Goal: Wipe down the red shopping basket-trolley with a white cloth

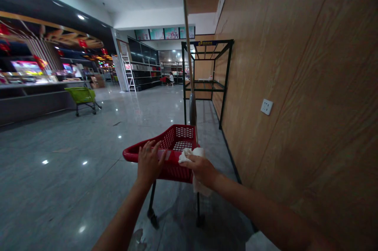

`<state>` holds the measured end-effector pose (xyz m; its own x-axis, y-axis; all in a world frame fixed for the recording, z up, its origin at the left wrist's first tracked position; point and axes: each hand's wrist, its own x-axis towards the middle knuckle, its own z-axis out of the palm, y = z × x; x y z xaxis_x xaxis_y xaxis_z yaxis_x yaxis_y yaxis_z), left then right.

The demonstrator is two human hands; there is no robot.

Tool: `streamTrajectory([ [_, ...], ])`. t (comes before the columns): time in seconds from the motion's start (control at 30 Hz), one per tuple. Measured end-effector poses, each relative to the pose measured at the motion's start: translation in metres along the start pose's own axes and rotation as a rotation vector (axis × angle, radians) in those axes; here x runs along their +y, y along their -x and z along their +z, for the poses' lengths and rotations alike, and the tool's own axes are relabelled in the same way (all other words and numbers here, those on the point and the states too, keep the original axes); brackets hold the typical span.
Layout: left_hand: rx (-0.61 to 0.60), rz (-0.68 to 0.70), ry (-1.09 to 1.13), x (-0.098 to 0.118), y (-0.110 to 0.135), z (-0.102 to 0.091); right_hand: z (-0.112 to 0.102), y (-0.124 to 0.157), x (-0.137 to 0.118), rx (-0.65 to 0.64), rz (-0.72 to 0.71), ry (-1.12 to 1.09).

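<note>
In front of me stands a red plastic shopping cart point(184, 131) with a perforated basket on dark legs with wheels. My left hand point(149, 160) lies on the cart's near rim, its fingers spread over the edge. To its right, my right hand point(203, 168) grips a crumpled white cloth point(187, 154) against the same rim. Part of the cloth hangs below that hand. Between the two hands, a pale label strip point(163, 155) shows on the rim. A long pole point(189, 46) rises at the cart's right side; its lower end is hidden.
A black metal rack point(226, 82) stands ahead by the wood-panelled wall point(295, 66). Left of me, a green cart point(82, 95) is beside a long counter point(38, 101). Farther off are a stepladder point(128, 72), shelving and a crouching person point(170, 79).
</note>
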<state>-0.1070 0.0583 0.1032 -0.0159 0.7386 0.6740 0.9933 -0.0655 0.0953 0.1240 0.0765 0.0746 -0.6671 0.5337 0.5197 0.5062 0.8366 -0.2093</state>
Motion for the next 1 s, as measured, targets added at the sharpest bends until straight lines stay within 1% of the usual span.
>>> streamTrajectory([
  [0.1,-0.007,0.05,0.087,0.035,-0.008,-0.001,-0.002,0.004,0.001,0.005,0.007,-0.039],
  [0.2,-0.092,0.05,0.111,0.065,-0.01,0.001,-0.001,0.012,0.013,0.0,0.037,-0.081],
  [0.3,-0.244,-0.009,0.023,0.084,0.001,0.006,0.001,0.021,0.025,-0.012,0.098,-0.123],
  [0.37,-0.297,-0.041,-0.053,0.09,0.012,0.009,0.0,0.025,0.032,0.027,0.153,-0.144],
  [0.43,-0.264,-0.025,-0.086,0.088,0.023,0.012,-0.004,0.024,0.04,0.13,0.227,-0.161],
  [0.53,-0.144,0.036,-0.055,0.078,0.033,0.015,-0.009,0.015,0.048,0.368,0.322,-0.178],
  [0.6,-0.09,0.053,-0.045,0.072,0.037,0.017,-0.007,0.004,0.048,0.487,0.34,-0.195],
  [0.63,-0.072,0.057,-0.045,0.07,0.039,0.018,-0.003,-0.001,0.046,0.504,0.325,-0.211],
  [0.67,-0.056,0.058,-0.045,0.068,0.04,0.018,0.004,-0.007,0.043,0.483,0.291,-0.226],
  [0.77,-0.021,0.068,-0.034,0.064,0.045,0.02,0.034,-0.021,0.033,0.323,0.172,-0.249],
  [0.83,-0.006,0.076,-0.031,0.061,0.047,0.019,0.057,-0.025,0.032,0.232,0.149,-0.25],
  [0.9,-0.002,0.089,-0.029,0.056,0.05,0.016,0.074,-0.025,0.039,0.175,0.16,-0.246],
  [1.0,-0.014,0.115,0.003,0.045,0.054,0.009,0.082,-0.02,0.064,0.119,0.197,-0.217],
])
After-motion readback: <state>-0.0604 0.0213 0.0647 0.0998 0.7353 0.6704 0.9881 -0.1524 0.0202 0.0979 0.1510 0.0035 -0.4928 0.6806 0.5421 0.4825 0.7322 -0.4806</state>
